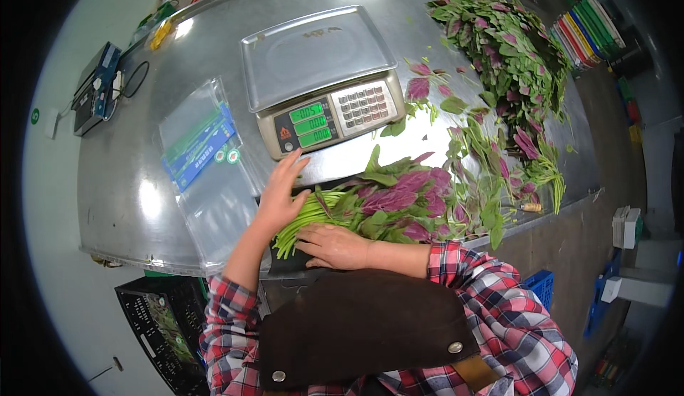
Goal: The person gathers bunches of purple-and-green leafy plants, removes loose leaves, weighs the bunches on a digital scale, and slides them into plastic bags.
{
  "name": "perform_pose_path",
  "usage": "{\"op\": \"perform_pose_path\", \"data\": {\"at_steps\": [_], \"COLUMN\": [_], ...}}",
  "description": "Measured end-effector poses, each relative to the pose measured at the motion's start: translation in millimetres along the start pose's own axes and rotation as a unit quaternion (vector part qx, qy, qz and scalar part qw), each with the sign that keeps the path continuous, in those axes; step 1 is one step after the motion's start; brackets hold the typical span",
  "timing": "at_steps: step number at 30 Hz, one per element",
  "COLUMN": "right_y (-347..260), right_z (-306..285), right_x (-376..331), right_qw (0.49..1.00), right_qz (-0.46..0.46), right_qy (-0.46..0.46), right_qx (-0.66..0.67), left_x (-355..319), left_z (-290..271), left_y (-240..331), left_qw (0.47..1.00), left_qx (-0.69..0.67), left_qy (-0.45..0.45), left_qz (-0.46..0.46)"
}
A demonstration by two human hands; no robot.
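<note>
Bunch of leafy greens (377, 207) lying crosswise under both my hands

Its long axis runs left to right, stem ends at my left hand (280, 195), red-purple leaves pointing right. My left hand, fingers spread, rests flat against the stems; my right hand (335, 246) presses palm-down on the near edge. Neither is clamped.

**What the view keeps back**

The right hand (333, 246) covers the lower stems of the bunch of greens (377, 207), so its grip cannot be told. The left hand (279, 195) hides the stem ends behind it. A dark mat (285, 262) under the bunch shows only at its edge. The digits on the scale (324, 82) are too small to tell. The black crate (160, 328) and the stack of coloured folders (588, 29) blur toward the rim, and the apron (363, 332) hides the table's near edge.
</note>
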State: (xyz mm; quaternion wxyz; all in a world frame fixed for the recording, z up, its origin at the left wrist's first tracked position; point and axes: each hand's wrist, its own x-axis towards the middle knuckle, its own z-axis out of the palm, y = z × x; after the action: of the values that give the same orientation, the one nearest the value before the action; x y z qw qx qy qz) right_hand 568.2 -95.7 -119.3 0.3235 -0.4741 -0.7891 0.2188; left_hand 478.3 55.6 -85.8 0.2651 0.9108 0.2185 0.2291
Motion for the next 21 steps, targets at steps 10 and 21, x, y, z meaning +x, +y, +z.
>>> {"op": "perform_pose_path", "data": {"at_steps": [10, 21], "right_y": [-2, -2], "right_z": [-61, -68], "right_x": [-27, -84], "right_qw": [0.978, 0.966], "right_qz": [0.013, 0.162], "right_qy": [-0.123, -0.046], "right_qx": [-0.167, -0.194], "left_x": [-134, -68], "left_z": [13, 55], "left_y": [70, 33], "left_qw": [0.955, 0.997], "left_qx": [-0.229, -0.037], "left_qy": [-0.089, -0.012], "left_qz": [-0.164, -0.07]}}
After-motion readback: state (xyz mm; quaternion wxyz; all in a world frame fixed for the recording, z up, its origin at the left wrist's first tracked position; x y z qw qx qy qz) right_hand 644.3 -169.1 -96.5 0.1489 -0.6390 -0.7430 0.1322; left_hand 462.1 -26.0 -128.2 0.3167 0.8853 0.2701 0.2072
